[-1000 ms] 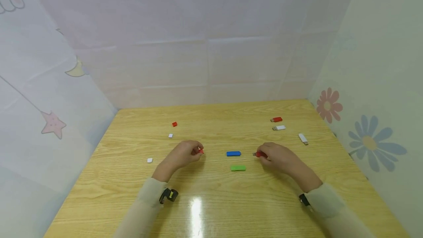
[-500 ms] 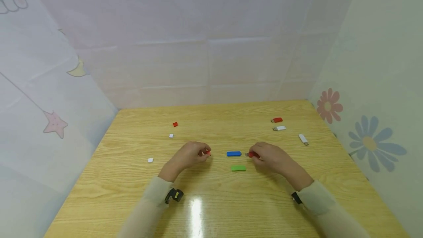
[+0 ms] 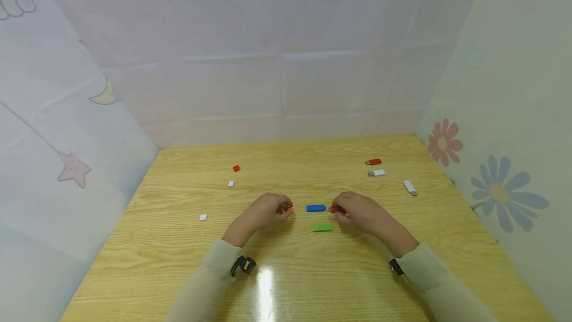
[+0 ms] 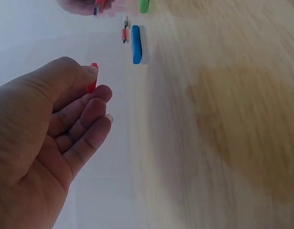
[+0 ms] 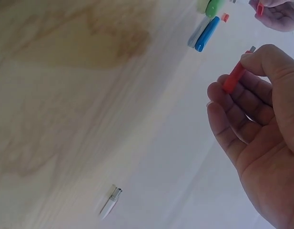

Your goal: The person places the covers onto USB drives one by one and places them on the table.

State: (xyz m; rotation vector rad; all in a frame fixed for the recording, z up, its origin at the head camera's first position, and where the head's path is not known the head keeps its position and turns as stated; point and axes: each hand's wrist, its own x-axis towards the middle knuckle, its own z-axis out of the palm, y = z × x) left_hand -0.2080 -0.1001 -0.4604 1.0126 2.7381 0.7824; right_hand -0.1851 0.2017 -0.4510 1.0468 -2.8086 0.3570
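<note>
My left hand (image 3: 268, 211) pinches a small red cap (image 3: 290, 209) between thumb and forefinger; the left wrist view shows the cap (image 4: 92, 78) at the fingertips. Opposite it, my right hand (image 3: 364, 212) holds a red USB stick (image 3: 337, 209), its metal plug pointing left toward the other hand. In the right wrist view the stick (image 5: 235, 78) lies between thumb and fingers. Cap and stick are apart. Between the hands a blue stick (image 3: 316, 208) lies on the wooden table (image 3: 286, 282), with a green stick (image 3: 322, 227) just in front of it.
At the back right lie a red USB stick (image 3: 374, 162) and two white ones (image 3: 377, 173), (image 3: 409, 188) without caps. On the left are a red cap (image 3: 236, 168) and two white caps, one farther back (image 3: 231, 184) and one nearer (image 3: 203, 217). Cloth walls surround the table.
Both hands have moved inward: the left one rightward with the red cap, the right one leftward with the red stick. The gap between them has narrowed. The things on the table stay where they were.
</note>
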